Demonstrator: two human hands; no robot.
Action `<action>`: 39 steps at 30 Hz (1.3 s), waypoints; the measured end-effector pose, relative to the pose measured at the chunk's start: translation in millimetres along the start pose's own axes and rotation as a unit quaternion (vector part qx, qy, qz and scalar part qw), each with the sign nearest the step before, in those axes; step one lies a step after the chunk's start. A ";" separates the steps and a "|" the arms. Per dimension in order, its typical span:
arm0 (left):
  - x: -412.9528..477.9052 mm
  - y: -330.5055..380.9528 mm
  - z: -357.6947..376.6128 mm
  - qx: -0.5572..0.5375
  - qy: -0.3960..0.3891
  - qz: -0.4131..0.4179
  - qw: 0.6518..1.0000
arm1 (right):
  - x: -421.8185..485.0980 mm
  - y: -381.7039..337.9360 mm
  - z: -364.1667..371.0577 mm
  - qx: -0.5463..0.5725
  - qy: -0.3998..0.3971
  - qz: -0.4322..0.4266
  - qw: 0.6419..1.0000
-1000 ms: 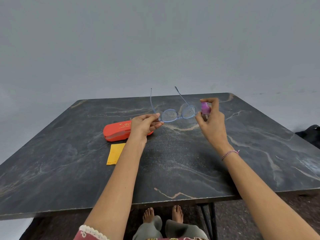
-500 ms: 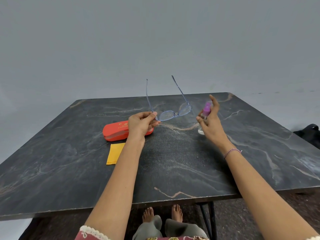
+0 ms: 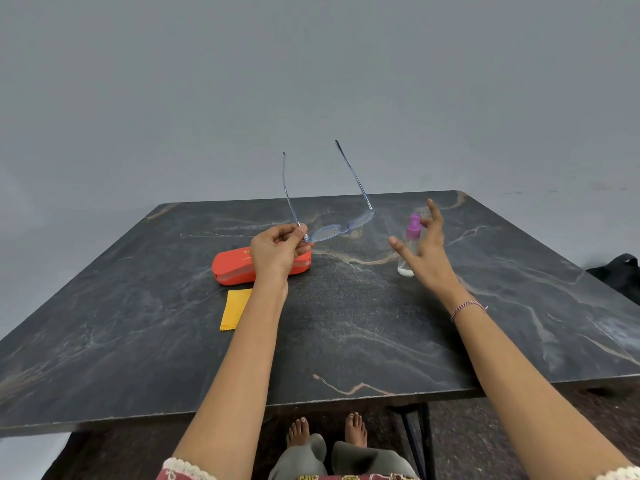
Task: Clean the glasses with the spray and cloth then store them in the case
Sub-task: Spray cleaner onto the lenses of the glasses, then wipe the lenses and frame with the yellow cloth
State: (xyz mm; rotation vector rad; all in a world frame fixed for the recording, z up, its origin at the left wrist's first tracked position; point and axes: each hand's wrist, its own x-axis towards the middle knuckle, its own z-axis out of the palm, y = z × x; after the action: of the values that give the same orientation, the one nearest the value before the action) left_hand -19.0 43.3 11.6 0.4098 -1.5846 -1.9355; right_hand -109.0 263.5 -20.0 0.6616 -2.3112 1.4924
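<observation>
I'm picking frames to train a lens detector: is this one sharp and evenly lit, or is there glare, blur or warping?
Head view: soft, even light, faint arm shadows on the dark marble-patterned table; a dull sheen mid-table, no hard glare; the thin blue-framed glasses look crisp, the open right hand slightly soft; the wide-angle lens splays the table's edges.

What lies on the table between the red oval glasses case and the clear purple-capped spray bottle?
Head view: only bare dark marble tabletop between red case and spray bottle.

table (image 3: 346, 341): dark marble top | wall (image 3: 311, 81): plain grey | black bag (image 3: 620, 271): floor, far right
</observation>
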 end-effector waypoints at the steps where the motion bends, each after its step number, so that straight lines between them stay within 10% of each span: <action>1: -0.5 1.7 -3.6 -0.008 0.005 0.003 1.000 | -0.8 -2.1 0.4 0.006 0.013 -0.001 1.000; 14: -6.0 27.7 -71.3 0.031 0.070 0.062 0.995 | -17.5 -60.5 17.5 -0.084 0.172 -0.216 0.957; 27: -3.8 45.8 -116.7 0.066 0.100 0.111 0.987 | -41.4 -115.9 144.1 -0.134 -0.221 -0.256 0.931; 39: -1.2 37.9 -118.3 0.075 0.107 0.110 0.985 | -40.7 -115.1 172.3 -0.186 -0.327 -0.159 0.913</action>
State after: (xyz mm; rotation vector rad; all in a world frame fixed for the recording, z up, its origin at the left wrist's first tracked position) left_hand 60.3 -52.1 19.4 0.4677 -1.5680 -1.5580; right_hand -14.8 74.4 -22.0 1.5052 -2.6557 0.7071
